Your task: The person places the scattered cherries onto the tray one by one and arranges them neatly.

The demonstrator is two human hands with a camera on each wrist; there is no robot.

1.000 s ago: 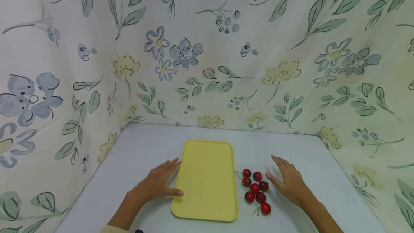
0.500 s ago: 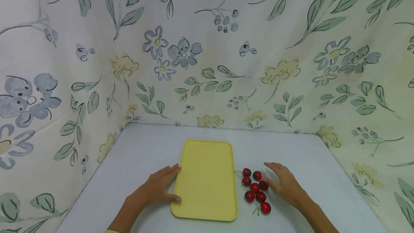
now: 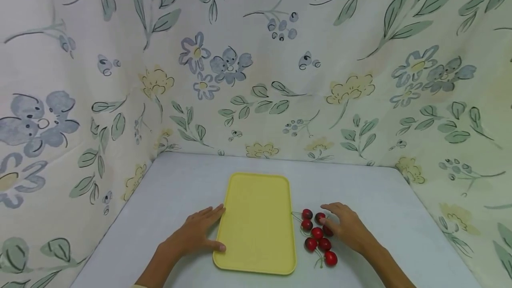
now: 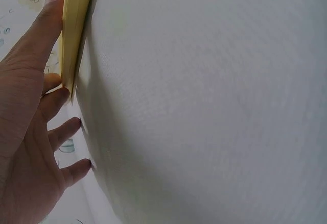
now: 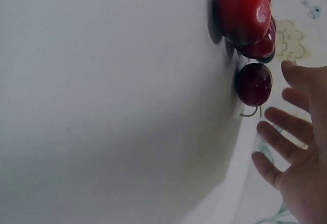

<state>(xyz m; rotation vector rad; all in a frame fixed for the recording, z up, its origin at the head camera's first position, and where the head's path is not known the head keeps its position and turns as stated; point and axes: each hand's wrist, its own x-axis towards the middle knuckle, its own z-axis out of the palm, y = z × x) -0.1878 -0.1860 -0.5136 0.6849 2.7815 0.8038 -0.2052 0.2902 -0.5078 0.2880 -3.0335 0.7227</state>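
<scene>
A yellow rectangular tray (image 3: 256, 223) lies flat at the middle of the table. My left hand (image 3: 196, 232) rests at its left edge, thumb and fingers spread along the rim; the left wrist view shows the thumb against the tray's side (image 4: 76, 25) and the other fingertips down by the table. To the right of the tray lies a cluster of several red cherries (image 3: 317, 233) with green stems. Over the upper right of that cluster my right hand (image 3: 348, 228) hovers with fingers apart, partly covering a dark cherry (image 5: 254, 84). Nothing is between its fingers.
The white table (image 3: 192, 172) reaches back to a floral cloth (image 3: 260, 114) that hangs behind it and on both sides. Cherry stems (image 3: 296, 217) reach close to the tray's right rim.
My right hand has moved left and slightly down, from beside the cherries to over their upper right side. My left hand has settled at the tray's edge with hardly any movement.
</scene>
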